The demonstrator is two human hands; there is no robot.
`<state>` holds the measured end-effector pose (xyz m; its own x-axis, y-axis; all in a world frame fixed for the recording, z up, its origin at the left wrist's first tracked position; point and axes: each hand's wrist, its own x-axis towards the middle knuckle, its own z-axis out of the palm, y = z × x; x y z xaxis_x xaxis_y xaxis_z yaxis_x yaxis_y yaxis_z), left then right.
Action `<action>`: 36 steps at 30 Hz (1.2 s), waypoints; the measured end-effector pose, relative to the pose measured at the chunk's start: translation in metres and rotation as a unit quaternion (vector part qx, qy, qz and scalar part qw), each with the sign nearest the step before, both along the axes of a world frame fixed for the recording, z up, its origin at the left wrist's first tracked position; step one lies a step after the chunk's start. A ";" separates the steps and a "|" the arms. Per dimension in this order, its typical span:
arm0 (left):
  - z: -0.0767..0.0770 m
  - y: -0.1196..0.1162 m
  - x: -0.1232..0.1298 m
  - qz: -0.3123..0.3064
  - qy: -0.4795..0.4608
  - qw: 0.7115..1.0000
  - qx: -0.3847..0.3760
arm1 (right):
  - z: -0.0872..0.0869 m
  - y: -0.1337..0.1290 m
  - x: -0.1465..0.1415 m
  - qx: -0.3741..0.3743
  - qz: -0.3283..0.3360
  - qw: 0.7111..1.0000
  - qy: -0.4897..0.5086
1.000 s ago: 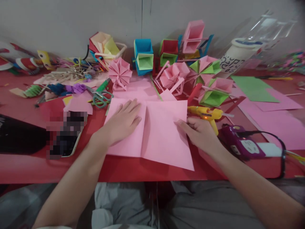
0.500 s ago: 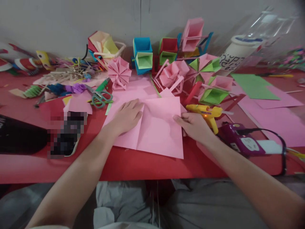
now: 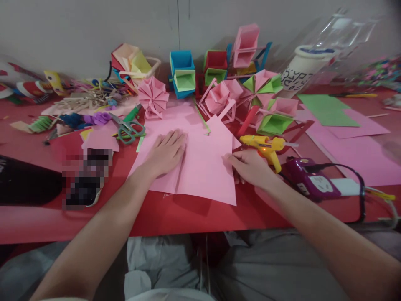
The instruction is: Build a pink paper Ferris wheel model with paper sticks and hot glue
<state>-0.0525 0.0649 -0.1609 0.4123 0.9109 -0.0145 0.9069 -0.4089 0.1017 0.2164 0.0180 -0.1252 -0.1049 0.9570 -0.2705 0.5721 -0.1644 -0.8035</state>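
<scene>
A pink sheet of paper with a crease left of its middle lies before me on the red table. On its left part my left hand rests flat, fingers stretched out. At the right edge my right hand pinches the paper between thumb and fingers, lifting that side a little. Just beyond my right hand is a yellow glue gun with a small orange light. Green-handled scissors lie past my left hand, beside a green-capped item.
Folded paper models stand along the wall. A phone and a black object lie left. At right are a purple power block with cables, green paper, pink sheets and a patterned white cup.
The view has shifted slightly. The pink sheet's far right corner has tilted, uncovering a thin green strip behind it. My left hand stays flat and my right hand keeps its pinch.
</scene>
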 end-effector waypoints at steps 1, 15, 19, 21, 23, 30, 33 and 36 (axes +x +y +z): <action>0.000 0.000 0.000 -0.001 0.000 1.000 0.000 | 0.000 -0.001 0.000 -0.002 -0.002 1.000 0.005; 0.000 0.001 0.002 0.005 -0.005 1.000 0.008 | -0.002 -0.017 -0.001 -0.065 -0.001 0.996 0.060; 0.003 0.000 0.002 0.001 -0.013 1.000 -0.001 | 0.001 -0.018 -0.002 -0.074 -0.001 0.996 0.045; 0.004 -0.001 0.002 0.002 -0.016 1.000 -0.001 | 0.003 -0.021 -0.002 -0.079 -0.003 0.996 0.050; 0.003 -0.001 0.003 0.003 -0.021 1.000 -0.001 | 0.003 -0.023 0.000 -0.076 -0.012 0.995 0.063; 0.013 0.004 0.004 0.033 -0.066 0.997 0.012 | -0.003 -0.024 0.003 -0.048 -0.027 0.992 0.110; 0.020 0.003 0.004 0.047 -0.070 0.995 0.045 | -0.005 -0.021 0.001 0.001 -0.053 0.994 0.097; 0.018 0.002 0.003 0.034 -0.050 0.998 0.029 | -0.007 -0.018 0.000 0.022 -0.084 0.993 0.079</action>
